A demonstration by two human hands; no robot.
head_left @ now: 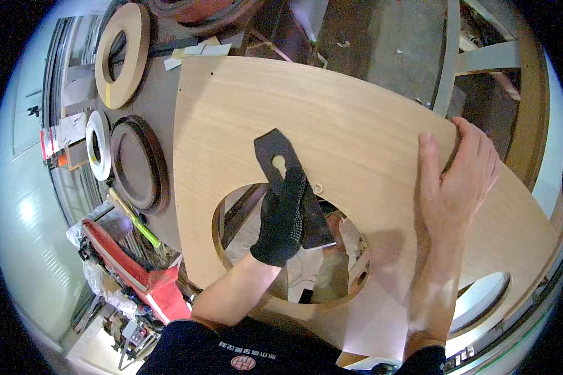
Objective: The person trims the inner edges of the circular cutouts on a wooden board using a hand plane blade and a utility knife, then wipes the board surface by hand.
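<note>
My left hand (279, 215), in a black glove with small dots, is closed around a dark metal plane iron (314, 226). The blade has a keyhole slot, a pointed upper end and a bright lower edge. It is held over a large pale wooden panel (331, 119), partly above the panel's round cutout. My bare right hand (461, 172) grips the panel's far edge at the right. Its thumb lies on the top face and its fingers bend over the rim. A thin curled shaving (318, 188) lies by the cutout.
A wooden ring (136, 62), a white ring (107, 147) and brown round forms (159, 169) lie to the left. Below them are a yellow-green tool (142, 230) and a red object (125, 259). A second opening (481, 303) pierces the panel at lower right. Wooden framing (532, 106) stands beyond.
</note>
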